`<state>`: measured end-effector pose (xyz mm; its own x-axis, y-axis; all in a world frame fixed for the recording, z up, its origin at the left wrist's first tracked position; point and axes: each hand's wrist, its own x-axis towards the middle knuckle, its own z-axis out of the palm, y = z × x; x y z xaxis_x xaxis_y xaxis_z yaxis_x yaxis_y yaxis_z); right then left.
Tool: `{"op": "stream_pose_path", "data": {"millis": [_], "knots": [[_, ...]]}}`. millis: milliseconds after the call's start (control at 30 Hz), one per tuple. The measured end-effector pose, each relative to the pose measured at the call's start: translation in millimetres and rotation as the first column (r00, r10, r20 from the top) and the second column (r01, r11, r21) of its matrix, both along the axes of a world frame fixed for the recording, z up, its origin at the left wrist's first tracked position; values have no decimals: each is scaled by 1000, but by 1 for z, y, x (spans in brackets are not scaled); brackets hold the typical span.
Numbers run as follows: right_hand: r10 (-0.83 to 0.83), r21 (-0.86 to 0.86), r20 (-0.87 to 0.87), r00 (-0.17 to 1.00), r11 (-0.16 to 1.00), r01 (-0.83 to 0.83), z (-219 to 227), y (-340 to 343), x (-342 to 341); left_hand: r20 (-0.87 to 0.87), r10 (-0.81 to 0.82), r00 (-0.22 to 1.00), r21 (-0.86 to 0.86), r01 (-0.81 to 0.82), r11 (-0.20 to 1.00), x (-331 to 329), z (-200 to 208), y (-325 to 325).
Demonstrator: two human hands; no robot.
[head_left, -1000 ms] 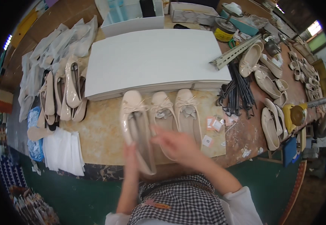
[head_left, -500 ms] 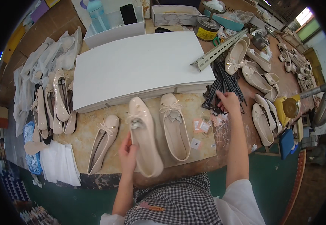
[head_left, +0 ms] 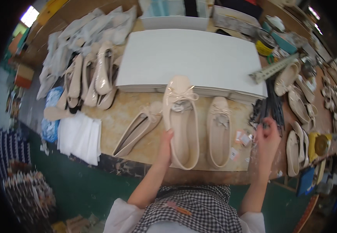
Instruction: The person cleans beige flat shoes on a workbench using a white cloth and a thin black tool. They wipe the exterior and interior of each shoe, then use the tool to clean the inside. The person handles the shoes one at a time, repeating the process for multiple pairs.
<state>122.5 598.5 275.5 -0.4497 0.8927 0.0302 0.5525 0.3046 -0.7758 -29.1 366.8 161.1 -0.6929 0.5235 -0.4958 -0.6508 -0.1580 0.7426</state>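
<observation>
My left hand grips a beige patent ballet flat by its side, toe pointing away, above the table. A bow sits on its toe and crumpled paper is stuffed inside. To its right another beige flat, also stuffed with paper, lies on the table. A third flat lies tilted to its left. My right hand is at the near end of a pile of thin black sticks. Its fingers are curled together; what they hold, if anything, is too blurred to make out.
A wide stack of white sheets spans the table's back, a slotted metal bar at its right end. Flats cluster at left beside white cloth. More flats lie at right. Small tags lie near my right hand.
The whole view has swung, so the table's things sit further right. My left hand has raised the flat farther from me. My right hand's fingers, reaching at the sticks before, are now drawn together.
</observation>
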Motion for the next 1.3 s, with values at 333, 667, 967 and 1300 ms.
{"op": "stream_pose_path", "data": {"millis": [333, 667, 967, 1300], "knots": [[524, -516, -231, 819, 648, -560, 25, -96, -52, -343, 55, 938, 9, -55, 998, -7, 17, -9], [586, 10, -148, 796, 806, -592, 8, -105, -68, -488, 48, 871, 41, -32, 999, 4, 32, 0], [651, 99, 48, 758, 752, -652, -27, -112, -65, -318, -20, 948, -160, -33, 987, 30, -21, -14], [-211, 362, 516, 830, 932, 11, -101, 126, 1, -509, -725, 465, -752, 170, 637, 25, 62, 67]]}}
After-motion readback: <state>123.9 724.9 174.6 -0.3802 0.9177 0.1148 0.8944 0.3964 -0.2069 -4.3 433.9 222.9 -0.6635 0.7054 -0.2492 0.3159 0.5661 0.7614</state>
